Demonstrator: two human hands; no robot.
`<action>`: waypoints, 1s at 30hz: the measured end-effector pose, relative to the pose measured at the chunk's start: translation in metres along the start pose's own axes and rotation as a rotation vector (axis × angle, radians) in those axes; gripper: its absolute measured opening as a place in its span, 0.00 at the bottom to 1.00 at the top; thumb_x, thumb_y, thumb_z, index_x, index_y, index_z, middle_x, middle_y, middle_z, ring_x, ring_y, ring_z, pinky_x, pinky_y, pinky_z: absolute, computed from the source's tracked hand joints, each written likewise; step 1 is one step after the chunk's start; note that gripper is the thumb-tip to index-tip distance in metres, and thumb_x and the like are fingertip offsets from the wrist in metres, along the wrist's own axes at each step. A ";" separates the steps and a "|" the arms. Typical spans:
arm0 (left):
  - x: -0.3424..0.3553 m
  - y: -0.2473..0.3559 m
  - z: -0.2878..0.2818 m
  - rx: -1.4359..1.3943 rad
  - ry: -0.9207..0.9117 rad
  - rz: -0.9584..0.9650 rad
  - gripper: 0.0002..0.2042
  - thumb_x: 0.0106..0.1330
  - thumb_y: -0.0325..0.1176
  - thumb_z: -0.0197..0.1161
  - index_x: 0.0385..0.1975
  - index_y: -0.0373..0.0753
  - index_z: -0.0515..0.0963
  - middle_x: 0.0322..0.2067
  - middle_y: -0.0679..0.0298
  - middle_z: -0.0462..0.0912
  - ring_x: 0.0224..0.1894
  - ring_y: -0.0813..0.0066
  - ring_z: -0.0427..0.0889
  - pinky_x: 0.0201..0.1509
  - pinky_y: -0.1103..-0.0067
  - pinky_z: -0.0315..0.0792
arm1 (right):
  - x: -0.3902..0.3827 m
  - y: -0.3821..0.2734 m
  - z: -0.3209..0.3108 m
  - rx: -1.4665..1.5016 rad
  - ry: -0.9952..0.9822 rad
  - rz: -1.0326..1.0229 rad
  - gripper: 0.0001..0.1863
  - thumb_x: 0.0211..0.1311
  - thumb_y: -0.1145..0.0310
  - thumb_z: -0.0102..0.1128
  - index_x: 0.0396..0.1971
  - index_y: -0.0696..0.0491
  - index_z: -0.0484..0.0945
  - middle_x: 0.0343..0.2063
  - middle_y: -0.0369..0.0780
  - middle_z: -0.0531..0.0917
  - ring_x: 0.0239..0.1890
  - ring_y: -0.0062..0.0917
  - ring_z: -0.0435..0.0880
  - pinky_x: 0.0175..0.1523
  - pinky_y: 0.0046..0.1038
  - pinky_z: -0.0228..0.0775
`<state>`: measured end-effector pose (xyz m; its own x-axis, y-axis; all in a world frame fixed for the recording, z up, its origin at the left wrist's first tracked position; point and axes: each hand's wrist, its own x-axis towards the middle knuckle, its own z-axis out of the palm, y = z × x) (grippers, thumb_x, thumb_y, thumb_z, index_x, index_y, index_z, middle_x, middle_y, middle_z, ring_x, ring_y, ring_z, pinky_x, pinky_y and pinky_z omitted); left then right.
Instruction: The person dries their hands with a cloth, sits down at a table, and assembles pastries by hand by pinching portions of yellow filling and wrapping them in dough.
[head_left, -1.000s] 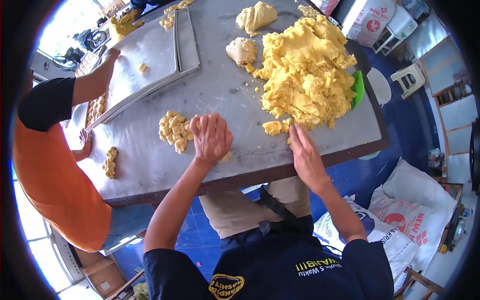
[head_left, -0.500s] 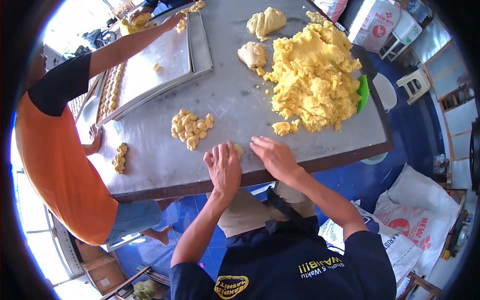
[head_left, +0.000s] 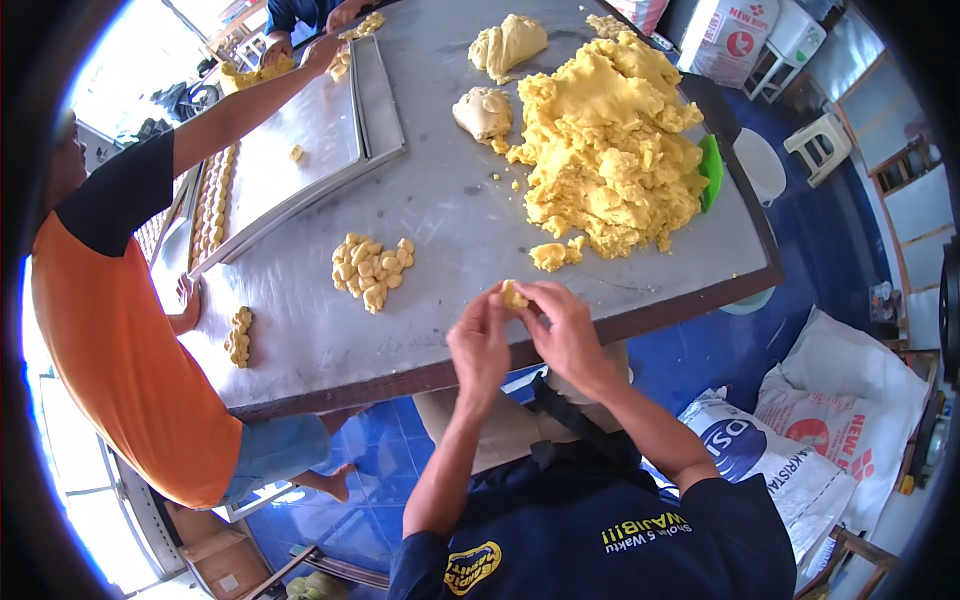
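At the near edge of the metal table (head_left: 440, 215), my left hand (head_left: 480, 345) and my right hand (head_left: 568, 335) meet around a small piece of pale yellow dough (head_left: 513, 296). Fingertips of both hands pinch it from either side, partly covering it. Left of my hands lies a pile of small dough balls (head_left: 368, 268). Just beyond them is a small yellow lump (head_left: 556, 256), beside a large crumbly yellow mound (head_left: 605, 150). Two bigger dough lumps, one folded (head_left: 507, 47) and one rounder (head_left: 484, 113), rest left of that mound.
A green scraper (head_left: 711, 172) leans at the mound's right side. A metal tray (head_left: 310, 180) occupies the far left, where a co-worker in orange (head_left: 130, 360) reaches across. Another person's arms (head_left: 285, 25) show behind. Filled sacks (head_left: 760, 440) stand on the floor at right.
Both hands have come together and raised the dough piece off the tabletop between their fingertips. Before, they were lower and apart, with the left by the piece on the table.
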<state>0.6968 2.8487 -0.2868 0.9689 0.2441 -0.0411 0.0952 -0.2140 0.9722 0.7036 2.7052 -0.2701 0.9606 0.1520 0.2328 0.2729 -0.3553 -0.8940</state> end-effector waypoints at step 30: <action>0.022 -0.019 -0.015 0.271 -0.302 0.356 0.15 0.54 0.31 0.79 0.38 0.35 0.82 0.31 0.54 0.87 0.34 0.56 0.87 0.42 0.66 0.79 | 0.031 -0.006 0.004 -0.163 -0.165 -0.031 0.21 0.55 0.74 0.74 0.51 0.56 0.84 0.38 0.45 0.80 0.43 0.40 0.82 0.51 0.36 0.75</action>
<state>0.7129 2.8724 -0.3025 0.9708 -0.1622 0.1765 -0.2339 -0.4801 0.8455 0.7317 2.7159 -0.2589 0.9334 0.3095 0.1816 0.3203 -0.4905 -0.8104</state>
